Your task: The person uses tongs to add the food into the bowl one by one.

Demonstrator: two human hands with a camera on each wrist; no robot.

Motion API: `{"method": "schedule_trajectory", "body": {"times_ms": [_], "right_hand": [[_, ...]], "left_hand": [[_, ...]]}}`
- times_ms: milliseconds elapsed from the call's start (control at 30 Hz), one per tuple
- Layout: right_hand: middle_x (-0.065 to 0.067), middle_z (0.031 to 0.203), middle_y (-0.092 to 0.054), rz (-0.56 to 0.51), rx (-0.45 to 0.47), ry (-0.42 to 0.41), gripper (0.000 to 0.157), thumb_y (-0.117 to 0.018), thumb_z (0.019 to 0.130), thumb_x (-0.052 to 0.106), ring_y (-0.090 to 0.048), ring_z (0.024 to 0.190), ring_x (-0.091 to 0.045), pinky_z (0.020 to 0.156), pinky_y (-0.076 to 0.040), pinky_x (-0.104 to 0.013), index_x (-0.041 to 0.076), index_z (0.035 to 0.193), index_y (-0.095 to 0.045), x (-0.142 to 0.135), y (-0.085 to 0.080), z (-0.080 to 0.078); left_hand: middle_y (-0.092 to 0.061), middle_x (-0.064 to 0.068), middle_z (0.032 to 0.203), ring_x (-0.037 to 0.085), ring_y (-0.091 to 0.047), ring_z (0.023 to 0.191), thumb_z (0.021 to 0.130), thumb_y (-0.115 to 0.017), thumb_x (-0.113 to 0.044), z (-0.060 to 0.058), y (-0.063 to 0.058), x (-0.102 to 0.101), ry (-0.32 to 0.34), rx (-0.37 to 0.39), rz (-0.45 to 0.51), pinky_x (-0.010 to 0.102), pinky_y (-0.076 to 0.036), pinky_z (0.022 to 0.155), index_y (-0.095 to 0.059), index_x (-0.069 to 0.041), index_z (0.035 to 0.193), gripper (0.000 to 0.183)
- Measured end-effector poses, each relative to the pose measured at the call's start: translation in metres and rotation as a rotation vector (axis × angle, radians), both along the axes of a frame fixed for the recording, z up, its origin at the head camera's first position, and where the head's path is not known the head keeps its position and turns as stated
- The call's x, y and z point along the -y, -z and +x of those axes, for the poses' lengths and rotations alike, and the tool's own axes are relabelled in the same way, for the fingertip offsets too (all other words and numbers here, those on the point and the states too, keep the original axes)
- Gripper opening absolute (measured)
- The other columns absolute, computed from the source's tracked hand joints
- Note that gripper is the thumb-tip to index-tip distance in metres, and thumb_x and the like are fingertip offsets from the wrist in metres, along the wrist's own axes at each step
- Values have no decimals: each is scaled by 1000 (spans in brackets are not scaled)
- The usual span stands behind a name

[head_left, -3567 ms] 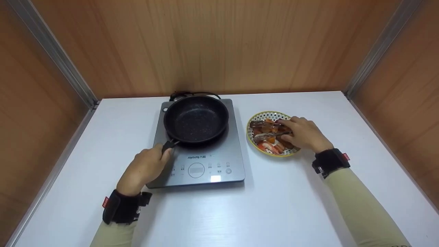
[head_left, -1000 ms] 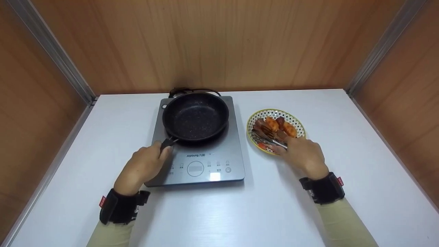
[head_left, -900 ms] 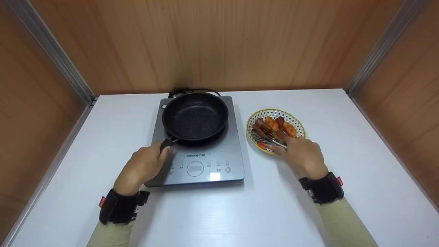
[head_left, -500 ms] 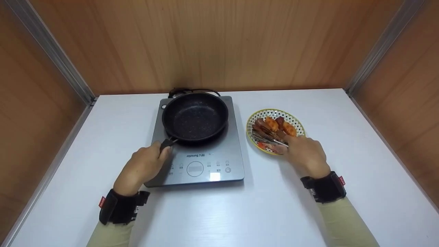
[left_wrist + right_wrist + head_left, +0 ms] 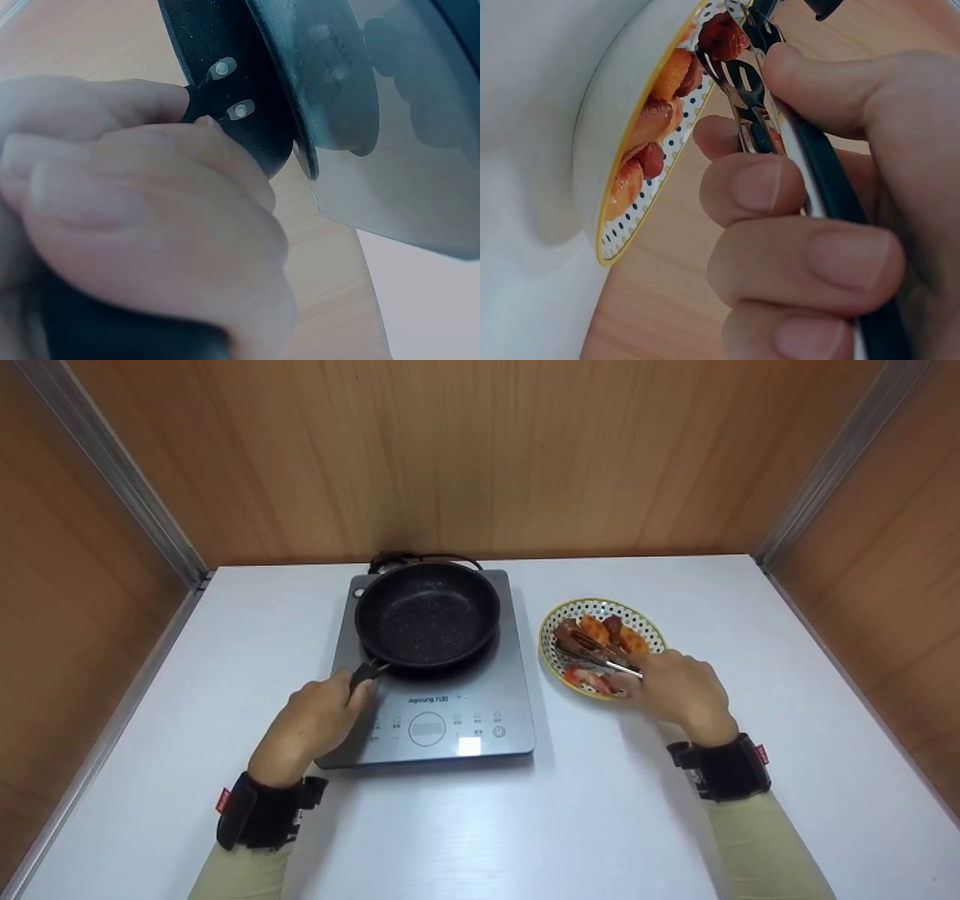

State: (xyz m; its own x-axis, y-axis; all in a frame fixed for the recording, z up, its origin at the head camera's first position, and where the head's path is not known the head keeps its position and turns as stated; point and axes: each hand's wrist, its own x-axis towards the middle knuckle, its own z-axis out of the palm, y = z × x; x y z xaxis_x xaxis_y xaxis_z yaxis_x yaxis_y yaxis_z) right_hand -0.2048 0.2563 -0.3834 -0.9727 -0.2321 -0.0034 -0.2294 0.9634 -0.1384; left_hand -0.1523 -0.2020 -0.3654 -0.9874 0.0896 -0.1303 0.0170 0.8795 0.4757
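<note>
My left hand (image 5: 311, 724) grips the short black handle (image 5: 366, 673) of a dark speckled frying pan (image 5: 427, 619). In the left wrist view its fingers (image 5: 150, 202) curl round that handle, close to the riveted pan side. My right hand (image 5: 682, 690) holds metal slotted tongs (image 5: 600, 658) at the front right of a dotted, yellow-rimmed plate (image 5: 637, 620). Their heads lie close together over brown pieces of food. The right wrist view has a dark red piece (image 5: 724, 37) at the tong heads (image 5: 742, 86); I cannot tell whether they pinch it.
The pan sits on a grey induction cooker (image 5: 480, 697) with a touch panel, its black cable (image 5: 450, 557) behind. Orange pieces (image 5: 634, 640) and a red-and-white piece (image 5: 589, 680) lie on the plate. Wooden panels (image 5: 480, 457) enclose the white table (image 5: 450, 825).
Over the last seconds my right hand came toward the plate's front and the spread tongs closed together. In the last half second hand and tongs shifted slightly right. My left hand stays on the handle.
</note>
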Motion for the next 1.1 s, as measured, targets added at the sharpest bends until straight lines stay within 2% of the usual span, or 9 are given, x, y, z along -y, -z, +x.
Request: {"method": "schedule_trajectory", "body": {"times_ms": [133,267,367,467,700,867,1100], "right_hand": [[-25,96,-72,-12,-38,-5,53,-62,105,52,-71,85,-44,60,-52,-56,8,133,-69,-2,-5,0],[-25,95,-72,-48,-78,-24,55,-62,106,49,-68,78,-38,58,-52,-53,9,142,-65,3,-11,-2],[-21,92,-72,-78,-116,-43,53,-63,106,47,-63,73,-32,57,-49,-49,8,142,-65,14,-16,-4],[-14,89,-70,-93,-150,-66,47,-64,105,47,-60,73,-30,58,-47,-47,10,135,-69,31,-25,-10],[-5,82,-65,-56,-209,-158,38,-64,105,50,-59,73,-27,62,-46,-45,14,111,-71,81,-51,-35],[-9,82,-67,3,-222,-209,39,-64,104,50,-64,75,-30,66,-51,-52,11,106,-71,110,-51,-56],[-13,88,-70,99,-220,-214,44,-61,105,52,-67,79,-35,69,-54,-55,10,103,-71,142,-46,-81]], "left_hand": [[-59,11,79,26,-58,72,116,-42,-35,-2,0,1,-2,5,0,38,-45,60,-55,-5,103,35],[-60,12,81,27,-59,73,116,-42,-36,-1,1,2,-9,15,1,38,-46,61,-54,-5,104,35],[-61,12,83,27,-59,74,116,-42,-36,0,3,2,-9,20,7,39,-47,62,-54,-4,106,35],[-60,12,83,27,-59,75,116,-42,-36,0,3,2,-7,18,15,39,-47,63,-55,-4,107,36],[-59,11,83,27,-58,75,116,-42,-35,0,2,2,-15,22,22,39,-46,63,-56,-3,107,35],[-60,11,83,27,-58,76,115,-42,-36,1,2,1,-18,23,20,40,-46,64,-56,-4,107,36],[-61,12,82,27,-58,73,115,-44,-36,0,1,-4,-20,-7,4,40,-46,61,-56,-4,104,36]]}}
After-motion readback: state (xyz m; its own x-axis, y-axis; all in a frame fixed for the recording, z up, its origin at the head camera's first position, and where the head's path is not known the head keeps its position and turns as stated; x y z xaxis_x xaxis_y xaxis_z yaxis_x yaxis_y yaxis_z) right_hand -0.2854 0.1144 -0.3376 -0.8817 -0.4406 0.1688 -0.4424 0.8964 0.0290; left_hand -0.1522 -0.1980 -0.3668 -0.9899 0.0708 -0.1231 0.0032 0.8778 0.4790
